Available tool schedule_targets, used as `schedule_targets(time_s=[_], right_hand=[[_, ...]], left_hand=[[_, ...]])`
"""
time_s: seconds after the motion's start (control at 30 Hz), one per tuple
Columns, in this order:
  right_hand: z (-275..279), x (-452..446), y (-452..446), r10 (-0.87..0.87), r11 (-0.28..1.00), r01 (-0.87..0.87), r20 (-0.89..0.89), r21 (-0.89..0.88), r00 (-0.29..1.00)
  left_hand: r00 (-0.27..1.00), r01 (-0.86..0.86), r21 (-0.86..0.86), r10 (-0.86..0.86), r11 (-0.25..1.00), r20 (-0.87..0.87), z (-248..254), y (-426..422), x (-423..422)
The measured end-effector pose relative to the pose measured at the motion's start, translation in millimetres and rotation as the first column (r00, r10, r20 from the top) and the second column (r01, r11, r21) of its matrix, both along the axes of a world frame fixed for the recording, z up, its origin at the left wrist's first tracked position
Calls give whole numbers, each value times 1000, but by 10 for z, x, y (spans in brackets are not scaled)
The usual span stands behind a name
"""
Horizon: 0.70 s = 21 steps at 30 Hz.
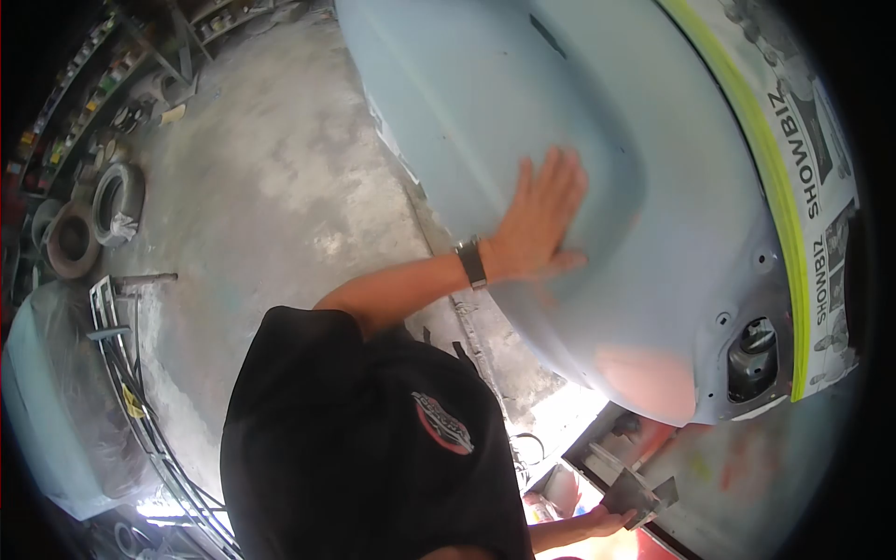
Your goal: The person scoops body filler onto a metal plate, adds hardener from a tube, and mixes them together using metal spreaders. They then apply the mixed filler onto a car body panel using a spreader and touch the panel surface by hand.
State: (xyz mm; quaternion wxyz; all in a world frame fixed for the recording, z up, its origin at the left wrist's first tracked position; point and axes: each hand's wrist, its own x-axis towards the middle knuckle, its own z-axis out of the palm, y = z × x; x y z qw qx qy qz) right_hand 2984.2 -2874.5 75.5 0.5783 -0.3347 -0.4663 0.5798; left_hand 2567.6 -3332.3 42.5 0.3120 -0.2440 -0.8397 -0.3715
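My left hand, with a dark watch on its wrist, lies flat with fingers stretched on a pale grey-blue car body panel. Its outline is slightly blurred. Low in the view, my right hand grips a thin grey metal putty spreader; a second small flat piece shows just beside it, and I cannot tell whether they are joined. A pinkish patch covers the panel's lower corner, near a dark lamp opening.
Newspaper edged with yellow-green tape masks the panel's right side. Tyres and cluttered shelves stand at the far left. Metal rails and a plastic-covered panel are at lower left. An open box holds supplies.
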Motion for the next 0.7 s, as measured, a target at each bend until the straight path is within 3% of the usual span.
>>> schedule_targets(time_s=[0.07,0.17,0.27,0.33,0.4,0.53,0.63,0.7], right_hand=[[39,-53,-6,20,1000,-21,34,10,999],[89,-104,-39,43,999,-45,76,30,996],[135,-139,-126,46,997,-52,117,51,992],[175,-176,-177,44,996,-53,139,65,989],[169,-197,-271,25,996,-36,125,84,992],[144,-393,-436,-12,993,-7,154,118,988],[175,-562,-525,6,989,-36,208,141,978],[195,-652,-578,15,986,-53,236,155,972]], left_hand=[[992,109,-123,-101,986,72,-279,68,261],[904,152,-33,-126,988,409,-665,26,558],[965,-174,371,82,912,250,-884,-116,328],[918,-358,443,221,822,331,-724,-372,-76],[893,-439,385,349,812,284,-634,-806,-555],[842,-535,645,288,545,456,-347,-1614,-1453],[822,-562,706,193,432,536,-256,-2166,-1832],[802,-579,664,185,472,568,-289,-2190,-1816]])
